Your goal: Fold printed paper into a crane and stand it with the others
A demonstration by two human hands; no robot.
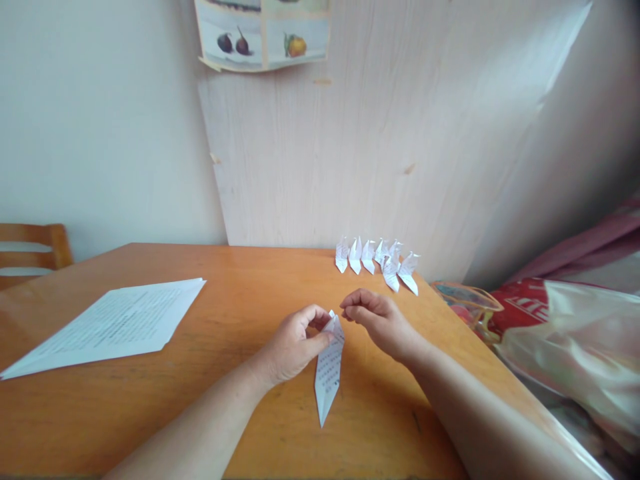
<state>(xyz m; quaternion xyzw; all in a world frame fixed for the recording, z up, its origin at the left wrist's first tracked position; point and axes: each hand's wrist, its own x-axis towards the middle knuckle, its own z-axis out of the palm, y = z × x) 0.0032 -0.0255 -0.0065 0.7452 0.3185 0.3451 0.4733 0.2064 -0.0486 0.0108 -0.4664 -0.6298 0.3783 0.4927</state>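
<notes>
My left hand (pixel 300 340) pinches a folded piece of printed paper (pixel 329 373) near its upper end, thumb in front and fingers behind. This paper is long and narrow, with a sharp point toward me and a small folded tip at the top. Just right of that tip is my right hand (pixel 377 320), its fingers curled and drawn together, with no object visible in them. A slim gap seems to separate its fingertips from the paper. Several folded white paper figures (pixel 369 257) with pointed ends stand at the table's far right corner.
A stack of printed sheets (pixel 125 323) lies on the wooden table (pixel 225 293) at the left. Beyond the right edge are plastic bags (pixel 590 347) and a red item (pixel 520 307). A chair back (pixel 55 247) stands at far left. A fruit picture (pixel 265 40) hangs on the wall.
</notes>
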